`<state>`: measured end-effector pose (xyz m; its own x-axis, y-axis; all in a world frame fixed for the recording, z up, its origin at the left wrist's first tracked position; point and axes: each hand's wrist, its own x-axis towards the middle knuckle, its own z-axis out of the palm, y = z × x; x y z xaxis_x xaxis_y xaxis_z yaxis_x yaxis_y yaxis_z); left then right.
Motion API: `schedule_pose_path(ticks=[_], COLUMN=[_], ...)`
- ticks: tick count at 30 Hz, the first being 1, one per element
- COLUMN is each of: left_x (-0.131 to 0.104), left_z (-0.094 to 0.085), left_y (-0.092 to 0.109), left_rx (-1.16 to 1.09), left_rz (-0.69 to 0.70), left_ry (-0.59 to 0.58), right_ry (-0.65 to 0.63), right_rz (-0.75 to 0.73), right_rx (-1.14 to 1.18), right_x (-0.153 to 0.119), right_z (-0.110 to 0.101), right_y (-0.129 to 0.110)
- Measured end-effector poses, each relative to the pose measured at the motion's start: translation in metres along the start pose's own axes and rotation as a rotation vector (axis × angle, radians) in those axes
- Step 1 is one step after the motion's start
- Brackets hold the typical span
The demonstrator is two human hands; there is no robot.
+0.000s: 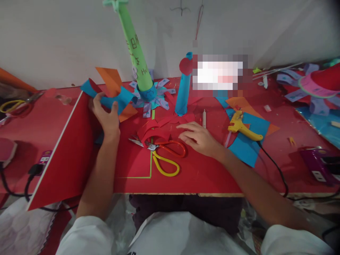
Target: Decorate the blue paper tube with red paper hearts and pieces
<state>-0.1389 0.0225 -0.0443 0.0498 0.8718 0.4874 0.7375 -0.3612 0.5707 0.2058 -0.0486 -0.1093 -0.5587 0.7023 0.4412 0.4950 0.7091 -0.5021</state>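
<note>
My left hand (107,115) is curled round a piece of blue paper (118,101), thumb on one side and fingers on the other. An orange paper sheet (109,80) stands up just behind that hand. My right hand (198,139) hovers over or rests on the red table, its fingers stretched out and nothing in them. Near its fingertips lie curled red paper strips (156,130). Scissors (152,147) with one red and one yellow handle lie open between my hands. Behind them stands a blue paper tube (183,88) with a red disc near its top.
A red board (66,159) leans upright left of my left arm. At the back stands a tall green paper tube (135,53). To the right, a yellow glue gun (244,127) lies on blue paper (247,150), its cord trailing past a purple power strip (320,166).
</note>
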Motion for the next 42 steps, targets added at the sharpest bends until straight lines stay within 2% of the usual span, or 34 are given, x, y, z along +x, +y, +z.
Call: schedule_pose_path(ticks=[3,6,8,10,12,15,21,23,27,29,35,40,42], left_x=[-0.001,-0.009,-0.017,-0.025,-0.030,-0.032,-0.030,-0.030,-0.032,-0.034,-0.044,-0.046,-0.046], left_z=[0.001,0.009,0.018,0.027,0.033,0.035,0.037,0.038,0.038,0.039,0.050,0.052,0.053], left_y=[-0.001,-0.003,-0.001,0.002,0.007,0.010,0.003,0.001,0.008,0.016,0.032,0.024,0.021], left_rx=[0.018,0.006,-0.035,-0.062,-0.056,-0.040,-0.068,-0.084,-0.189,-0.268,-0.363,-0.427,-0.386], left_rz=[0.030,0.078,0.150,0.229,0.242,0.231,0.253,0.233,0.186,0.164,0.139,0.094,0.094], left_ry=[-0.039,-0.094,-0.234,-0.522,-0.734,-0.839,-0.854,-0.769,-0.492,-0.441,-0.567,-0.685,-0.695], right_ry=[-0.094,-0.113,-0.108,-0.097,-0.082,-0.056,-0.042,-0.041,-0.003,0.022,0.013,0.218,0.317], right_rz=[-0.031,-0.041,-0.046,-0.040,-0.026,-0.008,0.020,0.029,0.050,0.054,0.126,0.280,0.342], right_rx=[0.025,0.046,0.053,0.053,0.050,0.049,0.081,0.096,0.155,0.206,0.386,0.551,0.619], right_x=[0.001,0.001,0.001,0.002,0.003,0.004,0.005,0.005,0.006,0.007,0.009,0.007,0.007], right_z=[0.006,0.012,0.013,0.013,0.011,0.009,0.006,0.006,0.004,0.003,0.002,0.004,0.003], right_y=[-0.004,-0.007,-0.009,-0.010,-0.010,-0.009,-0.008,-0.009,-0.014,-0.018,-0.019,-0.005,0.001])
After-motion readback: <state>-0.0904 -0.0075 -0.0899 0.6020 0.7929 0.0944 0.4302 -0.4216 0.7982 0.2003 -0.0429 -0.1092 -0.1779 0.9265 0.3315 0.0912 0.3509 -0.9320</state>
